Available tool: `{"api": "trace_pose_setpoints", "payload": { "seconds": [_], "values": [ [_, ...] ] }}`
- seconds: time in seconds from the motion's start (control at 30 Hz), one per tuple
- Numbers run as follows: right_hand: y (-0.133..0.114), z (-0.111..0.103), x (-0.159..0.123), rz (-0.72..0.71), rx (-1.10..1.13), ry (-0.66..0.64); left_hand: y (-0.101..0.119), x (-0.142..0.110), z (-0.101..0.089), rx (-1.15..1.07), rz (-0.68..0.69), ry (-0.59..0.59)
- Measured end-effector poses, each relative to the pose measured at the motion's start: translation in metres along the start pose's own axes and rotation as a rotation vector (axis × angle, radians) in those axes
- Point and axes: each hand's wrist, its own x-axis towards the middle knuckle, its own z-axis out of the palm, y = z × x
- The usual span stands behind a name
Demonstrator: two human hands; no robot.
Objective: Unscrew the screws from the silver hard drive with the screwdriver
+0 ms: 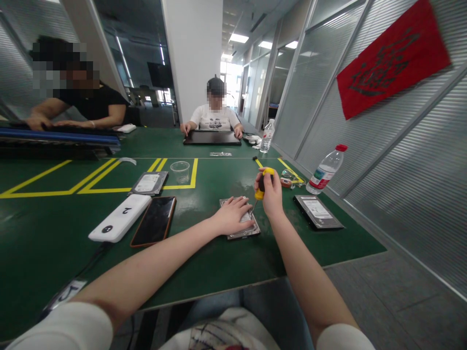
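Observation:
Flat on the green table lies a hard drive, partly covered by my left hand, whose fingers are stretched out across its top. My right hand is wrapped round the yellow and black handle of a screwdriver. The screwdriver tilts, and its thin shaft reaches down to the drive's right side, beside my left fingertips. Whether the tip sits in a screw is too small to tell. A second hard drive lies to the right of my right forearm, and a third hard drive is at the left.
Left of my hands lie a phone and a white power bank with a cable. A clear plastic cup stands beyond. Water bottles stand at the right. Two people sit across, one holding a dark panel.

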Motion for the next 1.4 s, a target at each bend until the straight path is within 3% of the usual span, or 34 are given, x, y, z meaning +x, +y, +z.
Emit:
{"api": "trace_pose_setpoints", "payload": {
  "seconds": [0.13, 0.33, 0.47, 0.77, 0.97, 1.23, 1.4],
  "values": [
    [-0.001, -0.004, 0.002, 0.002, -0.110, -0.028, -0.001, -0.002, -0.001, 0.023, 0.007, -0.014],
    [0.000, 0.006, -0.002, 0.067, 0.150, -0.080, -0.003, -0.014, -0.004, 0.018, 0.028, -0.019],
    [-0.002, 0.012, -0.007, 0.080, 0.164, -0.152, -0.006, -0.021, -0.005, 0.005, 0.045, -0.020],
    [0.000, 0.003, -0.003, 0.045, -0.020, -0.070, -0.002, -0.021, -0.008, -0.028, 0.014, -0.009],
    [-0.001, 0.010, -0.007, 0.078, 0.147, -0.085, -0.002, -0.022, -0.007, -0.044, 0.007, 0.007],
    [0.001, 0.007, -0.006, 0.039, 0.047, -0.097, -0.002, -0.021, -0.007, -0.048, 0.007, 0.008],
    [0.002, 0.009, -0.007, 0.107, 0.138, -0.160, -0.002, -0.022, -0.008, -0.047, 0.003, -0.005]
  ]
}}
